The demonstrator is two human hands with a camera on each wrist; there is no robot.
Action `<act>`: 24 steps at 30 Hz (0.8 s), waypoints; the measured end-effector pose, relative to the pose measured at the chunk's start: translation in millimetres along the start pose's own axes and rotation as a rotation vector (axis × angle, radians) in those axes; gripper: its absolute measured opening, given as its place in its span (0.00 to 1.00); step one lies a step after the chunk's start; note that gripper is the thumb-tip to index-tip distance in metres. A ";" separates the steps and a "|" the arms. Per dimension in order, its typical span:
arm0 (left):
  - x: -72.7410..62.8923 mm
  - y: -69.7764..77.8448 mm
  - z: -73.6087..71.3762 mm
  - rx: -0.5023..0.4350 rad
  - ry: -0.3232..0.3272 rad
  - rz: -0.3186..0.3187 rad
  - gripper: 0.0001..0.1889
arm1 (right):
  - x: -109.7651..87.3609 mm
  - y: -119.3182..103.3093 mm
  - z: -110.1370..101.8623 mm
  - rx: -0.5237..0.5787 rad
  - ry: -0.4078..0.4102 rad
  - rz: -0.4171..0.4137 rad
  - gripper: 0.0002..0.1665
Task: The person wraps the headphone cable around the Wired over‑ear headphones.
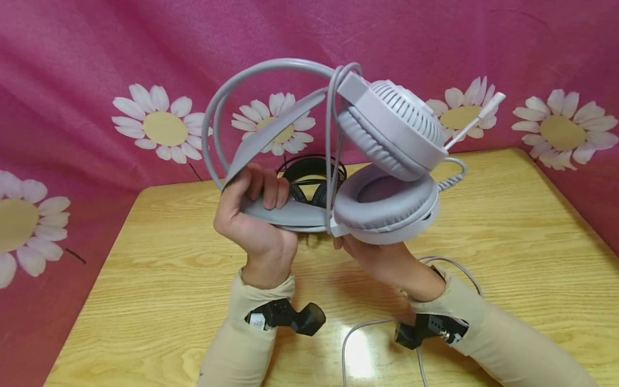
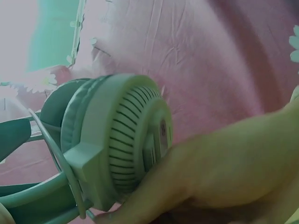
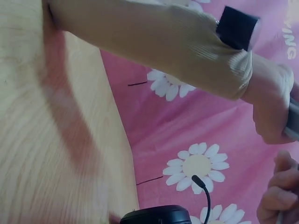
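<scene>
A pale grey over-ear headset (image 1: 387, 129) with a boom microphone (image 1: 476, 121) is held up above the table, its ear cups to the right. My left hand (image 1: 256, 220) grips the padded headband, fingers curled over the inner strap (image 1: 295, 212). A thin grey cable (image 1: 330, 150) loops around the band beside the ear cups. My right hand (image 1: 382, 263) is under the lower cup, partly hidden by it. In the right wrist view, its curled fingers (image 3: 278, 198) pinch the cable. The left wrist view shows the vented outer cup (image 2: 135, 135) just above the right hand (image 2: 196, 182).
Behind the held headset, a black headset (image 1: 314, 166) lies on the wooden table (image 1: 159, 301). Its microphone (image 3: 201, 182) sticks up in the right wrist view. Loose grey cable (image 1: 344, 344) trails over the table near my right forearm. A pink flowered cloth (image 1: 387, 32) hangs behind.
</scene>
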State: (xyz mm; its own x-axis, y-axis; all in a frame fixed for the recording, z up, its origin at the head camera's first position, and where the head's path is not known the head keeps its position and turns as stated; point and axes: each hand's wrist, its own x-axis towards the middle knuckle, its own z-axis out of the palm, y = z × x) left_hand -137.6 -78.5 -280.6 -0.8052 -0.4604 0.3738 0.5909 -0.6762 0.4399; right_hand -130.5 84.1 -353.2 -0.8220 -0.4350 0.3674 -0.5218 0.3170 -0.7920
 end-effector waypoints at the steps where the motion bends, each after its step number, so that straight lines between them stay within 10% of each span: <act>1: 1.1 0.8 -0.1 0.016 0.005 0.019 0.18 | 1.2 -2.1 0.9 0.058 -0.005 -0.030 0.11; 11: 5.8 3.9 -3.8 0.087 0.023 0.109 0.17 | 3.1 -9.2 8.0 0.011 -0.014 -0.277 0.11; 24: 8.3 7.3 -4.7 0.117 0.027 0.190 0.12 | -2.1 -19.0 10.4 -0.119 0.018 -0.338 0.06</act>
State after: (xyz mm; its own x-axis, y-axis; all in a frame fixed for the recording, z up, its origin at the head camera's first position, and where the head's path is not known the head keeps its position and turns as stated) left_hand -140.1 -90.0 -278.2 -0.6790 -0.5892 0.4380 0.7327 -0.5054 0.4558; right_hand -116.5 70.3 -344.0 -0.6020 -0.5172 0.6084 -0.7868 0.2539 -0.5626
